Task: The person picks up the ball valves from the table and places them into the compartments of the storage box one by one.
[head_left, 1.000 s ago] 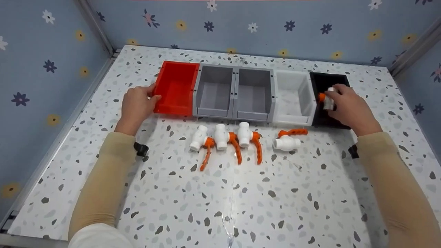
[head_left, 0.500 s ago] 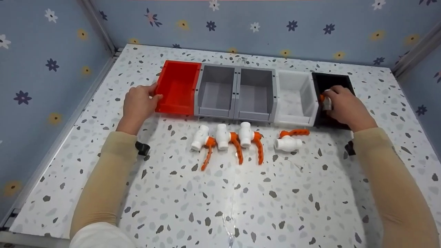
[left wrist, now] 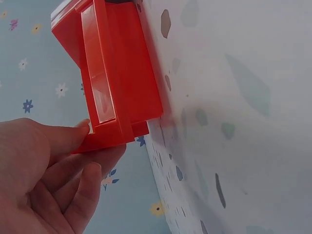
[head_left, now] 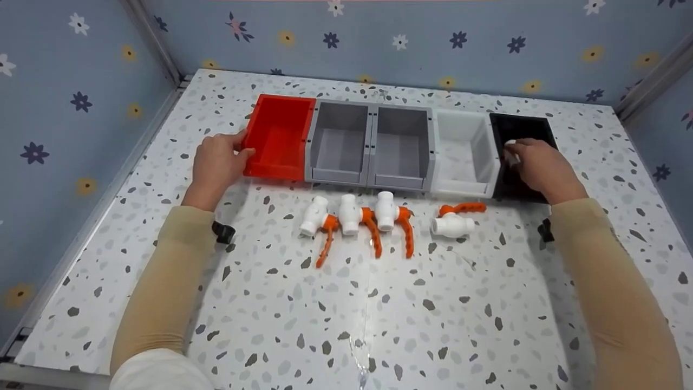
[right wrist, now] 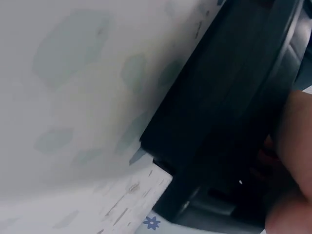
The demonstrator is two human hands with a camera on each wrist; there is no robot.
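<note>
My left hand (head_left: 217,165) pinches the side wall of the red bin (left wrist: 134,63), thumb over the rim and fingers on the outside, as the left wrist view shows. My right hand (head_left: 548,169) reaches into the black bin (head_left: 522,120) at the other end of the row. Its fingers grip a white ball valve (head_left: 511,157), mostly hidden behind them. In the right wrist view the black bin's outer wall (right wrist: 209,107) covers the valve, and only part of the hand (right wrist: 297,146) shows.
Between the end bins stand two grey bins (head_left: 340,177) and a white bin (head_left: 460,187), joined side by side. Before the row lie three ball valves (head_left: 349,215) with orange handles, and another ball valve (head_left: 452,226) farther right. A flowered wall (head_left: 379,59) rises behind.
My right hand has sunk lower into the black bin with the ball valve, whose orange part is now out of sight. My left hand keeps its hold on the red bin.
</note>
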